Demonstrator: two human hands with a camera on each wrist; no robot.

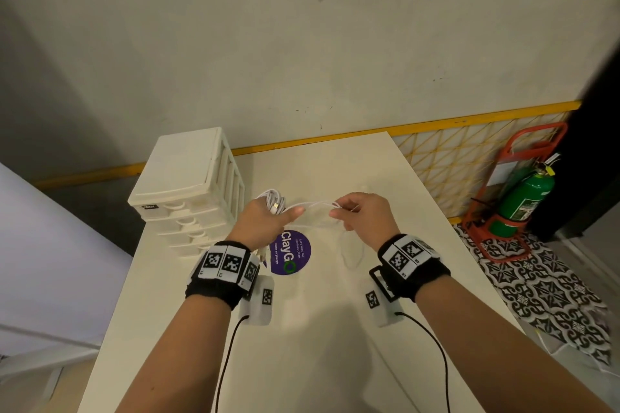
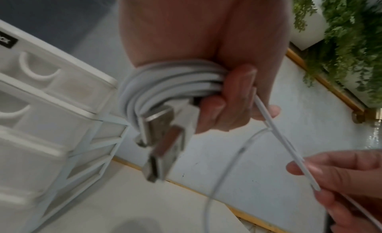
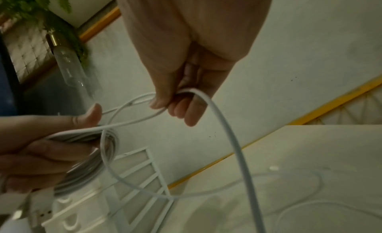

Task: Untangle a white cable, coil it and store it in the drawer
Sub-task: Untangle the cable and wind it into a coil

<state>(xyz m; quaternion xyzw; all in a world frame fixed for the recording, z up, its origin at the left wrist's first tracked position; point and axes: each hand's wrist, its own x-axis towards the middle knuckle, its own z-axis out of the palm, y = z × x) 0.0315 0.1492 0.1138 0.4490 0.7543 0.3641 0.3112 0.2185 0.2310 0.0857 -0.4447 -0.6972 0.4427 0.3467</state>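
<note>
A white cable (image 1: 313, 206) runs between both hands above the table. My left hand (image 1: 265, 220) grips a bundle of coiled cable turns (image 2: 171, 82), and metal USB plugs (image 2: 163, 138) hang below its fingers. My right hand (image 1: 360, 214) pinches a loose strand (image 3: 186, 91) between thumb and fingers. The slack drops from there and lies in loops on the white table (image 1: 335, 329). A white drawer unit (image 1: 191, 191) with all its drawers closed stands at the table's far left, just left of my left hand.
A purple round sticker (image 1: 292, 253) lies on the table under the hands. A green fire extinguisher (image 1: 523, 198) on a red stand sits on the floor to the right. A wall runs behind the table. Black wires trail from both wristbands.
</note>
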